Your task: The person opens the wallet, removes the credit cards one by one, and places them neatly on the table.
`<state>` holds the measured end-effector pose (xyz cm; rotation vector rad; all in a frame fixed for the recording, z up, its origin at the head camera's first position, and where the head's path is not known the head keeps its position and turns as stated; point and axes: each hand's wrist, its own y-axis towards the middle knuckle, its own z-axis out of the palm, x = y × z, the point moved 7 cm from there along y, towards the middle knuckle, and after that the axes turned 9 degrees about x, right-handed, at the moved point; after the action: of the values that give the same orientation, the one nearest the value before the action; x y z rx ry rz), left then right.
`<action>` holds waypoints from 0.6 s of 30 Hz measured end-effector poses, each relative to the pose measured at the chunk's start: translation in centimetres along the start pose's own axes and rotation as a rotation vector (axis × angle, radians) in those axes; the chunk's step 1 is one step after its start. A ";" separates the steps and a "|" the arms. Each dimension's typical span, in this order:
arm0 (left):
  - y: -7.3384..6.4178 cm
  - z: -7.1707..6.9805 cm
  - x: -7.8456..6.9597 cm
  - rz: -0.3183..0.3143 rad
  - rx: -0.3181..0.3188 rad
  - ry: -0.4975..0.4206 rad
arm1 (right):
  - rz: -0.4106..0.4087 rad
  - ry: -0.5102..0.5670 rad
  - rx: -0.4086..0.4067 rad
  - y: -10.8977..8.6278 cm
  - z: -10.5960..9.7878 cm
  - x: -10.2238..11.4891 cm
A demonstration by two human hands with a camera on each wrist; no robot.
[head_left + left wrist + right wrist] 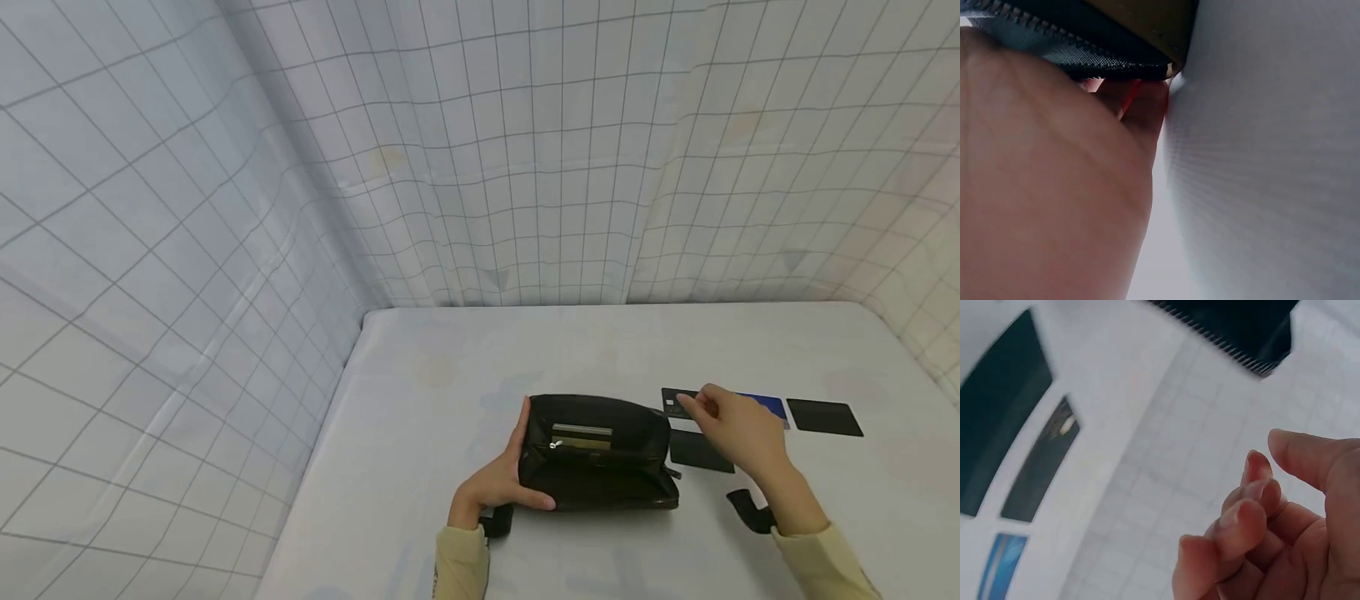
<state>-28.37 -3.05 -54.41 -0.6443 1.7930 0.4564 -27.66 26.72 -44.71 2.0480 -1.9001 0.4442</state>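
Observation:
A black zip wallet (600,487) lies unzipped on the table, its mouth gaping. Inside, light and gold-edged cards (581,438) poke out of a slot. My left hand (498,483) holds the wallet's left end, thumb in front and fingers behind; the left wrist view shows its zip teeth (1054,31) close by. Over the laid-out cards hovers my right hand (738,429), fingers loosely curled, thumb apart from the index finger, nothing between them. Below it are a black chip card (670,403), a blue card (774,408) and a plain black card (697,451).
Another black card (825,417) lies farther right on the white table (420,400). Grid-patterned white cloth (525,167) hangs behind the table and along both sides. Black straps (750,512) sit at my wrists.

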 end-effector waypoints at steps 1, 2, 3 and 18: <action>0.0 0.0 0.0 0.004 -0.002 -0.005 | -0.026 0.005 0.001 -0.1 -0.1 0.8; -0.1 0.1 -0.1 0.007 -0.003 -0.008 | -0.052 0.011 0.007 -0.1 -0.1 1.5; -0.1 0.2 -0.2 0.014 -0.004 -0.008 | -0.078 0.016 0.013 -0.2 0.0 2.2; -0.5 0.5 -0.1 0.020 -0.013 0.002 | -0.275 -0.061 0.202 0.3 3.8 9.1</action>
<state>-27.68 -3.12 -54.49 -0.6362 1.8017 0.4816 -27.24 16.88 -44.26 2.4354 -1.6279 0.5263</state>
